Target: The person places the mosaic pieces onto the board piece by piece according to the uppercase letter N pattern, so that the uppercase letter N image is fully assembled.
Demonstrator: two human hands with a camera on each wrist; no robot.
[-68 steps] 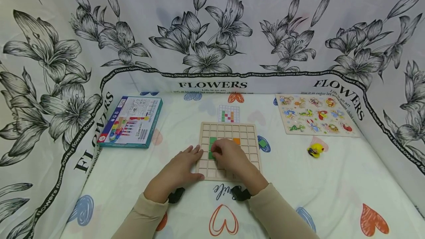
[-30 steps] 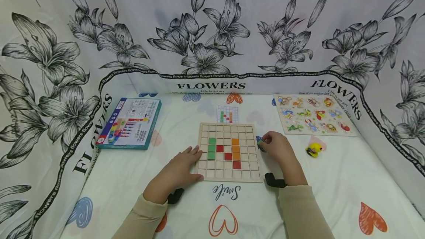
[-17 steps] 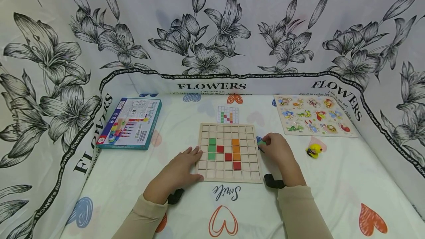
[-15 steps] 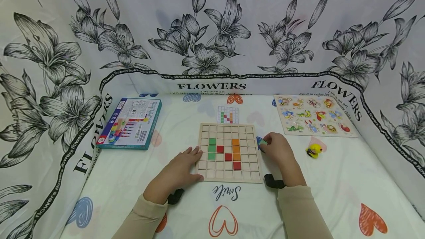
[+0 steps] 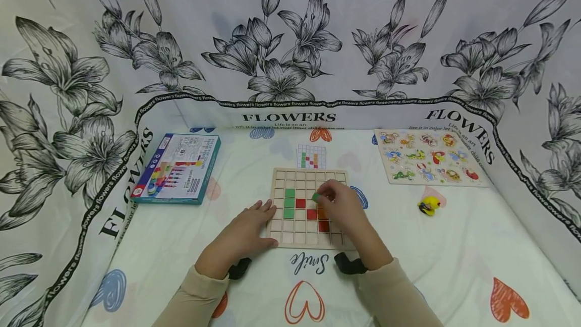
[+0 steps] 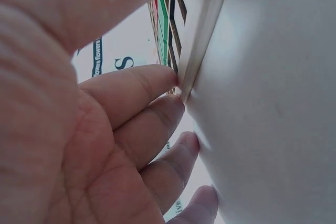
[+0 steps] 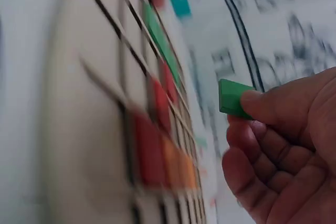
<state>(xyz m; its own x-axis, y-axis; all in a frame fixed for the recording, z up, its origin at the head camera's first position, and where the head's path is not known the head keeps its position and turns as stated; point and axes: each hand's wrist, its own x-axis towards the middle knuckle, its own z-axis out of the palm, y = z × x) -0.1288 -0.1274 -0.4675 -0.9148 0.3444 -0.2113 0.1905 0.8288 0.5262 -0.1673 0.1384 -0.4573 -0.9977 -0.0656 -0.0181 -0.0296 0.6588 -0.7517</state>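
A wooden grid board (image 5: 282,239) lies in the middle of the table, with green tiles (image 5: 289,203), red tiles (image 5: 300,203) and orange tiles set in its squares. My right hand (image 5: 341,207) pinches a green square tile (image 7: 234,98) between thumb and fingertips, over the board's right part; the hand hides some of the orange tiles in the head view. At the board's left edge my left hand (image 5: 247,226) rests with fingers extended, the fingertips right at the rim in the left wrist view.
Behind the board lies a small pattern card (image 5: 311,156). A boxed set (image 5: 177,168) stands at the left. On the right are an insect puzzle board (image 5: 431,158) and a small yellow toy (image 5: 429,205). Flower-printed cloth hangs around the table.
My right hand first left the green tiles on the board, picked up a loose green tile beside its right edge, and has moved left over the grid with it. The left hand stays put.
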